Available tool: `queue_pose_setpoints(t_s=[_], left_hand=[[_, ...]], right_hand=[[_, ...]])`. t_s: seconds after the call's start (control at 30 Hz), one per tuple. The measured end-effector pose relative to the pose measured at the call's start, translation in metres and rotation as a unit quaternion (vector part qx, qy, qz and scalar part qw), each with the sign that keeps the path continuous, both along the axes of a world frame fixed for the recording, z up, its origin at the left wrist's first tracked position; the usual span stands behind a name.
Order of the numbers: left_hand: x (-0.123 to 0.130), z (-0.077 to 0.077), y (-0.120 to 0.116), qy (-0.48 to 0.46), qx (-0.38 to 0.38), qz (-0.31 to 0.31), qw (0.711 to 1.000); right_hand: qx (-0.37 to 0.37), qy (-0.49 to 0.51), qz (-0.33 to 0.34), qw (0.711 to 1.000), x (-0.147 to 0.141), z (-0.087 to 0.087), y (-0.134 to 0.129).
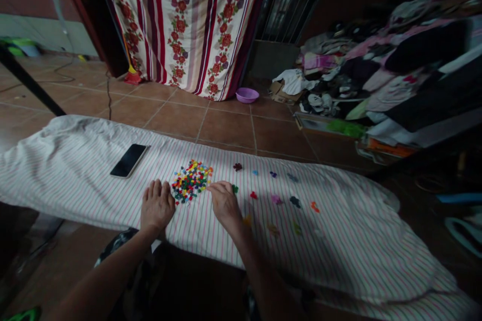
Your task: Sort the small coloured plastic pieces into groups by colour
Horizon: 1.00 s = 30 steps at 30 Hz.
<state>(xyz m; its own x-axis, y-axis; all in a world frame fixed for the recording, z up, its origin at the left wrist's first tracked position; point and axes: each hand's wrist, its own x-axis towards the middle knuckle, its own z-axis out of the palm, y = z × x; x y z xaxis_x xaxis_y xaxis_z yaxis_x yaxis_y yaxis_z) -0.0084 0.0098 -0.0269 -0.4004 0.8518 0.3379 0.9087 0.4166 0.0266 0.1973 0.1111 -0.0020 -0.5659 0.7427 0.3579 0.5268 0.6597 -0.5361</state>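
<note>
A mixed pile of small coloured pieces (190, 183) lies on the bench (350, 246), which is draped in a striped cloth (211, 241). Clock directions here run from that pile, with twelve o'clock straight away from the person.

The left hand (157, 206) rests palm down on the cloth at eight o'clock, just beside the pile, its fingers stretched out and grasping nothing. The right hand (225, 204) is at four o'clock, fingers bent towards the pile's edge; I cannot tell whether its fingertips are together or hold a piece.

A green cluster (235, 189) sits by the right hand's knuckles. Between two and three o'clock is a dark red cluster (237, 166), with a light blue cluster (255, 172) nearer three. Just past three lie a red cluster (253, 194), a pink cluster (276, 199) and, farthest out, an orange cluster (315, 206). At four, a yellow cluster (247, 220) is beside the right forearm.

A phone (128, 161), screen dark, lies between nine and ten. On the floor (226, 120), a purple basin (247, 95) stands at one o'clock.
</note>
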Motion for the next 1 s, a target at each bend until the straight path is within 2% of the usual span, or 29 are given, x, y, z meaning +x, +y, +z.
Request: queue_pose_setpoints(t_s=[0.23, 0.63, 1.0], left_hand=[[0.002, 0.005, -0.001, -0.023, -0.002, 0.003, 1.0], [0.0, 0.003, -0.001, -0.02, -0.011, 0.006, 1.0], [0.0, 0.002, -0.001, -0.014, -0.009, 0.005, 1.0]], right_hand=[[-0.051, -0.053, -0.005, 0.997, -0.002, 0.006, 0.011], [-0.023, -0.114, -0.022, 0.993, -0.018, -0.001, 0.01], [0.001, -0.13, -0.027, 0.991, -0.017, -0.003, 0.011]])
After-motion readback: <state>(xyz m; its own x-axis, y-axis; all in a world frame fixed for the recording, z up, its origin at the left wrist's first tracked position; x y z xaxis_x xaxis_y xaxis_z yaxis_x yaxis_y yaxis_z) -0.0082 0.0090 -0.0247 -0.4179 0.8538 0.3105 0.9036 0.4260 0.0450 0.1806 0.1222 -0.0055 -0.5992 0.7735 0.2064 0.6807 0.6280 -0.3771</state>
